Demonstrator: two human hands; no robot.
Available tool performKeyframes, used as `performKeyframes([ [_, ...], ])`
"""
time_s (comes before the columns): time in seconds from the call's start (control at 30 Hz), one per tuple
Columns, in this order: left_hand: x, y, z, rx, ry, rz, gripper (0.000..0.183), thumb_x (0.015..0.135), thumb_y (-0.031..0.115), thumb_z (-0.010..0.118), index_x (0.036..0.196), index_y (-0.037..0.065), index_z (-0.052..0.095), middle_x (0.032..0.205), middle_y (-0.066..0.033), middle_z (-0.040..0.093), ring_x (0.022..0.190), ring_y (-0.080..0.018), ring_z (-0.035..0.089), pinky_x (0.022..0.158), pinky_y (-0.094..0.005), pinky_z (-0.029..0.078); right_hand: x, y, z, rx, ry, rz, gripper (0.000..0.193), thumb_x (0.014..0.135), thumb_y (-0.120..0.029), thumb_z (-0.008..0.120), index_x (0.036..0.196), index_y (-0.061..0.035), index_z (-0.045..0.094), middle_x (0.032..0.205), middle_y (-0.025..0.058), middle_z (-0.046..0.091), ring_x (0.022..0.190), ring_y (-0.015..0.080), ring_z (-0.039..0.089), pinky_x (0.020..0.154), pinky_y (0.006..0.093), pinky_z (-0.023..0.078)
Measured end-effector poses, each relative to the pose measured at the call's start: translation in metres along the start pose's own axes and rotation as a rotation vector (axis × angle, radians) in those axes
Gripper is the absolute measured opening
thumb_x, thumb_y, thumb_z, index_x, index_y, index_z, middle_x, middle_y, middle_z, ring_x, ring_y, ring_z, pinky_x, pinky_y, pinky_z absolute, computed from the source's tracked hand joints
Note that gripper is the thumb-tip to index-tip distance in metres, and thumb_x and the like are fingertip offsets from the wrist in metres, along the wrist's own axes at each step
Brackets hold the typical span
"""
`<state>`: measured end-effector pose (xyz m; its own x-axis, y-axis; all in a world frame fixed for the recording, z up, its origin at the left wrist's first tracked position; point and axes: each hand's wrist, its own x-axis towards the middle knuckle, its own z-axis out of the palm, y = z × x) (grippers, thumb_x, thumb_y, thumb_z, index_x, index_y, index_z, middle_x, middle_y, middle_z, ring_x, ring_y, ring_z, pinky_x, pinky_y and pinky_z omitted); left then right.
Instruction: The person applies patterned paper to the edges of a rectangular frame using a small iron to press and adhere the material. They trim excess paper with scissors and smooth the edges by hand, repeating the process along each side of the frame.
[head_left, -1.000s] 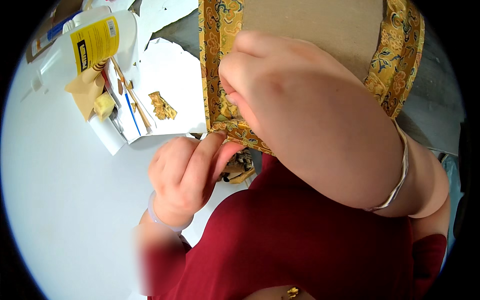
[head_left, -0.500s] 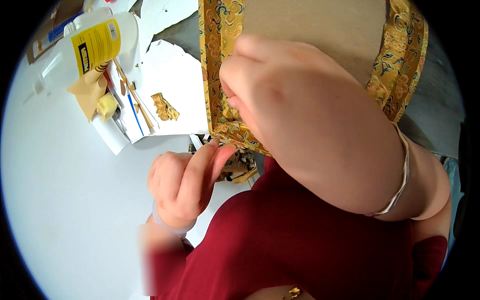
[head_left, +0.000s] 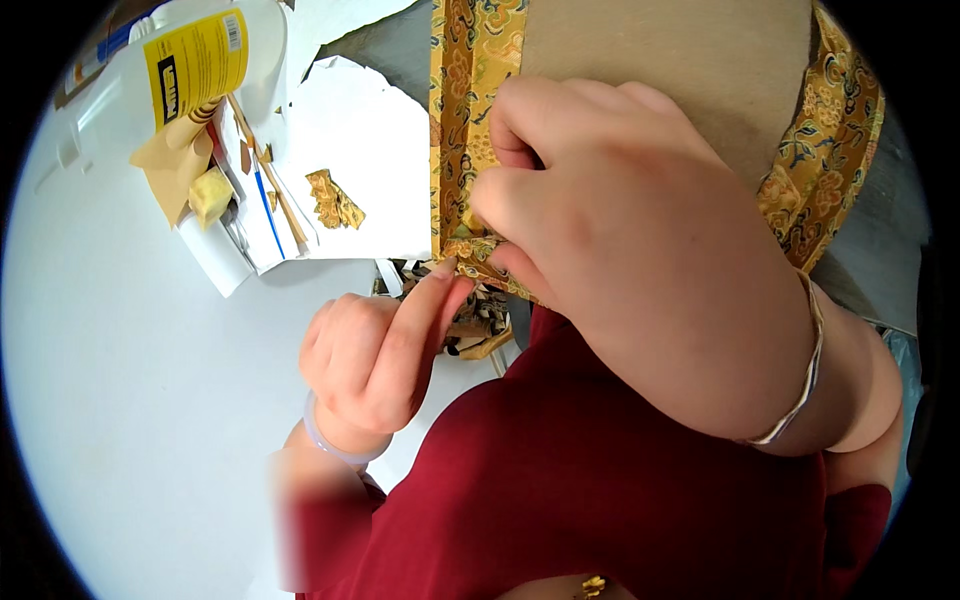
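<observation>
A flat tan-grey panel (head_left: 660,50) has a gold brocade border (head_left: 455,120) with dark floral patterns, folded over its edges. At its near left corner, the thumb and index finger of my left hand (head_left: 365,350) pinch the outer edge of the brocade, the other fingers curled in. My right hand (head_left: 600,165) bends over the same corner from the right. Its curled fingers press on the brocade, and its thumb rests lower on the near strip, a little apart from the index finger. The right fingertips are partly hidden.
Left of the panel, white paper (head_left: 370,170) carries a crumpled gold scrap (head_left: 335,200) and a blue stick (head_left: 268,205). Beyond lie a yellow sponge-like block (head_left: 210,197) and a translucent jug with a yellow label (head_left: 200,65). Scraps (head_left: 485,325) fill a container below the corner.
The panel and paper have shifted slightly in view. My right thumb has moved away from its index finger, down onto the near strip. My left hand has edged up and right along with the corner.
</observation>
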<state>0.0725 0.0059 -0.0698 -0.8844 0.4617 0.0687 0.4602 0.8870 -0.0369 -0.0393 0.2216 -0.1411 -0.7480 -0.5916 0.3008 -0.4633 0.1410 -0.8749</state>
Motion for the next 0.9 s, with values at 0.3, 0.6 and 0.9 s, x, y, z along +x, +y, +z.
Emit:
performKeyframes([
  [0.3, 0.01, -0.002, -0.001, -0.007, -0.03, 0.021, 0.029, 0.081, 0.01, 0.093, 0.107, 0.003, 0.082, 0.07, 0.0006, 0.047, 0.056, -0.0136, 0.048, 0.049, -0.0293, 0.035, -0.001, 0.0, 0.011, -0.023, 0.142, -0.046, 0.014, 0.081, -0.002, 0.076, 0.087, -0.0029, 0.063, 0.095, 0.0095, 0.062, 0.091, 0.0309, 0.064, 0.084, 0.0415, 0.051],
  [0.6, 0.009, -0.006, -0.003, -0.038, -0.052, 0.028, 0.03, 0.081, 0.011, 0.086, 0.11, 0.004, 0.081, 0.072, 0.0, 0.042, 0.058, -0.0146, 0.047, 0.05, -0.0301, 0.037, 0.006, -0.012, -0.001, -0.215, -0.087, 0.039, 0.015, 0.08, 0.0, 0.075, 0.086, -0.0028, 0.061, 0.095, 0.0105, 0.062, 0.09, 0.0319, 0.063, 0.084, 0.0415, 0.051],
  [0.9, 0.012, -0.007, -0.013, -0.016, -0.156, 0.05, 0.039, 0.073, 0.008, 0.082, 0.112, 0.003, 0.08, 0.078, -0.001, 0.044, 0.062, -0.0146, 0.05, 0.051, -0.0299, 0.039, 0.008, -0.015, -0.01, -0.136, -0.184, 0.073, 0.02, 0.077, 0.001, 0.075, 0.081, -0.0039, 0.056, 0.096, 0.0104, 0.06, 0.09, 0.0324, 0.061, 0.083, 0.0418, 0.049],
])
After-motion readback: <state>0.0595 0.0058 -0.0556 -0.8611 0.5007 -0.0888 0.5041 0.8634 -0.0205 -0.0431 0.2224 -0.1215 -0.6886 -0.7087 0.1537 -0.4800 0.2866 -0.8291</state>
